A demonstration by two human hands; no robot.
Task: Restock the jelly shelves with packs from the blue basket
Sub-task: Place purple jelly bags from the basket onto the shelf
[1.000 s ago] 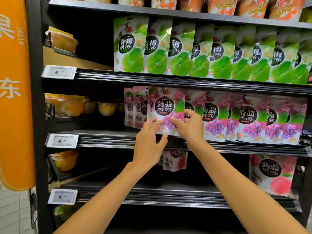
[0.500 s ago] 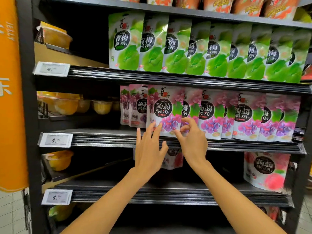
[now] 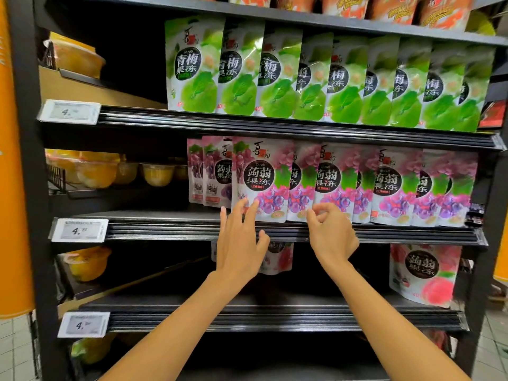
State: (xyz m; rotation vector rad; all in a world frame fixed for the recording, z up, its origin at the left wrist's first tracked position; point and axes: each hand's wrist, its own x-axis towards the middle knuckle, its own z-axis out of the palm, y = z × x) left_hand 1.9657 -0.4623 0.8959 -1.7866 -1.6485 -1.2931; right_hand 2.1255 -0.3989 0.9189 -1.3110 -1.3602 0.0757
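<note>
— Purple grape jelly pouch (image 3: 261, 180), glossy plastic, stands at the front edge of the middle black shelf (image 3: 165, 229), towards the left of its row. Which step?
— Squaring it up, I'd judge. Left hand (image 3: 239, 243): fingers (image 3: 253, 209) released, tips on its lower edge. Right hand (image 3: 331, 235): fingers curled at the neighbouring pouch's (image 3: 327, 177) foot; nipping it or not, can't tell.
— Next?
— Probably another pack from the blue basket, which is out of view. Clear plastic cups (image 3: 156, 174) at the shelf's left end hold yellow jelly.

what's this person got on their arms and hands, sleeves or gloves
Nothing worn shows. The left forearm and right forearm are bare to the frame's edge, no sleeves. The left hand and right hand have no gloves, watch, bracelet or rings.
</note>
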